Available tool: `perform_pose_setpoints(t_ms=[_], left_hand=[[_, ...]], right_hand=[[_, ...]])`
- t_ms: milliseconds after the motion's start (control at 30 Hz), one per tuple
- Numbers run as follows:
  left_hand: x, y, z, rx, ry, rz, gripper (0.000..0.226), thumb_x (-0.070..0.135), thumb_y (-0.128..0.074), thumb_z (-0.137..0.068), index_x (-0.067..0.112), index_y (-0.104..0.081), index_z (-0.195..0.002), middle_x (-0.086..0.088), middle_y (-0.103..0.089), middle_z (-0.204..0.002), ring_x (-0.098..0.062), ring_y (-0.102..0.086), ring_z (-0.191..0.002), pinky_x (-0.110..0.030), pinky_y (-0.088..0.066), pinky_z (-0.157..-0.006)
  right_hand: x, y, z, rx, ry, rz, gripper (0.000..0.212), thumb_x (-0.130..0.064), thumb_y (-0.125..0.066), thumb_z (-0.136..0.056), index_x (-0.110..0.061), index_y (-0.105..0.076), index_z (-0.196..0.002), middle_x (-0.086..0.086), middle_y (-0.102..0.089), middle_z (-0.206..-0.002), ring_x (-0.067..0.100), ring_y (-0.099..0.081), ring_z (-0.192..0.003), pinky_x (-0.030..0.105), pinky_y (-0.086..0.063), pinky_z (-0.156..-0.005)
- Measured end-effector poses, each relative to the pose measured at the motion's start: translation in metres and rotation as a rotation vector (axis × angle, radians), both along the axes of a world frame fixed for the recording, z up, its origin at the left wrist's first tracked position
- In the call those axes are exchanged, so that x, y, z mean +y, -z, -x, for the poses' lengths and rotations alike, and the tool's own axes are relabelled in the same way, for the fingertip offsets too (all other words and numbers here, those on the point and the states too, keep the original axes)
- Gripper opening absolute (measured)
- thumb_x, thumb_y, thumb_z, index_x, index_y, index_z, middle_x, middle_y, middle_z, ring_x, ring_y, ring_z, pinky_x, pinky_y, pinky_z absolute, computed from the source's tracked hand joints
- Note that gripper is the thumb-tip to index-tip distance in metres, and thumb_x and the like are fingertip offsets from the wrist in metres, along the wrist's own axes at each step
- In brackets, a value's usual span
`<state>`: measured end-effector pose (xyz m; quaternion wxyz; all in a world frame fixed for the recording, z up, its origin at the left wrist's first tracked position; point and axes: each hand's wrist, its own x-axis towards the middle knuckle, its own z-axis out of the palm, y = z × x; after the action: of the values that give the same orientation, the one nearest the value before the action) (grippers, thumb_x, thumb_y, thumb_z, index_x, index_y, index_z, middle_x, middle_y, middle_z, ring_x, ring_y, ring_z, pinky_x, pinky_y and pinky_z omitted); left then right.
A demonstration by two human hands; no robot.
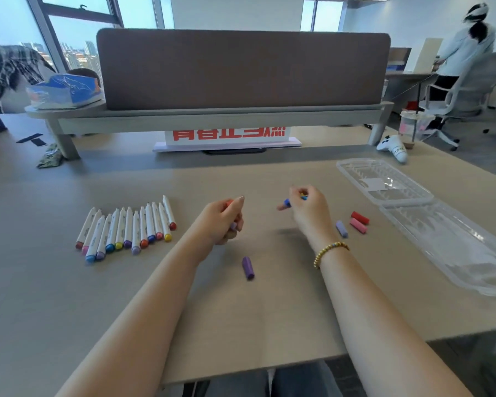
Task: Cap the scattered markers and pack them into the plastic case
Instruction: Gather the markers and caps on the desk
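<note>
Several white markers (126,227) with coloured ends lie in a row on the desk at the left. My left hand (222,217) is curled round small caps, an orange one showing at the top and a pale purple one lower down. My right hand (307,207) grips blue caps, one sticking out to the left. Loose caps lie on the desk: a purple cap (248,267) between my forearms, a lilac cap (341,228), a pink cap (358,225) and a red cap (360,217) right of my right hand. The clear plastic case (430,222) lies open at the right.
A grey divider panel (242,68) on a raised shelf closes the back of the desk, with a red-lettered sign (228,136) under it. A white game controller (393,147) and a drink cup (410,127) sit at the back right. A person stands by an office chair far right.
</note>
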<state>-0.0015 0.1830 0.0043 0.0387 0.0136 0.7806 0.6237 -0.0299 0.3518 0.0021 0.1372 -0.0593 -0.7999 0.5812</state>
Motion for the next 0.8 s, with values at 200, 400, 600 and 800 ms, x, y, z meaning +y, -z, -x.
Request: perform_pose_setpoints(t_ms=[200, 400, 600, 800], left_hand=[[-0.012, 0.000, -0.016, 0.080, 0.043, -0.027, 0.016, 0.018, -0.048, -0.097, 0.017, -0.046, -0.082, 0.002, -0.038, -0.057, -0.007, -0.028, -0.039, -0.015, -0.023, -0.037], [-0.015, -0.002, -0.022, 0.209, 0.285, 0.548, 0.033, 0.031, -0.069, -0.083, 0.011, -0.044, -0.074, 0.007, -0.036, -0.057, -0.002, -0.032, -0.041, -0.013, -0.030, -0.045], [-0.010, -0.010, -0.028, 0.241, 0.411, 0.835, 0.016, 0.038, -0.057, -0.091, 0.022, -0.059, -0.085, 0.011, -0.048, -0.068, -0.003, -0.043, -0.060, -0.011, -0.034, -0.058], [-0.014, -0.018, -0.033, 0.088, 0.569, 0.856, 0.031, 0.039, -0.053, -0.093, 0.042, -0.055, -0.123, 0.016, -0.057, -0.089, 0.006, -0.050, -0.071, -0.003, -0.036, -0.065]], right_hand=[[0.031, 0.012, -0.013, 0.092, 0.097, -0.251, 0.028, -0.015, -0.040, -0.096, -0.019, -0.058, -0.117, -0.004, -0.062, -0.081, 0.017, -0.064, -0.074, 0.047, -0.054, -0.078], [0.037, 0.019, -0.022, -0.002, -0.002, -1.008, 0.035, -0.023, -0.037, -0.100, -0.015, -0.042, -0.133, 0.014, -0.065, -0.106, 0.034, -0.061, -0.097, 0.036, -0.045, -0.072], [0.034, 0.020, -0.024, -0.080, 0.038, -1.075, 0.022, -0.024, -0.039, -0.100, -0.006, -0.049, -0.110, 0.015, -0.066, -0.101, 0.034, -0.062, -0.096, 0.033, -0.036, -0.064], [0.032, 0.021, -0.023, -0.102, 0.065, -1.083, 0.017, -0.018, -0.038, -0.101, -0.007, -0.049, -0.106, 0.014, -0.066, -0.100, 0.034, -0.062, -0.096, 0.032, -0.035, -0.063]])
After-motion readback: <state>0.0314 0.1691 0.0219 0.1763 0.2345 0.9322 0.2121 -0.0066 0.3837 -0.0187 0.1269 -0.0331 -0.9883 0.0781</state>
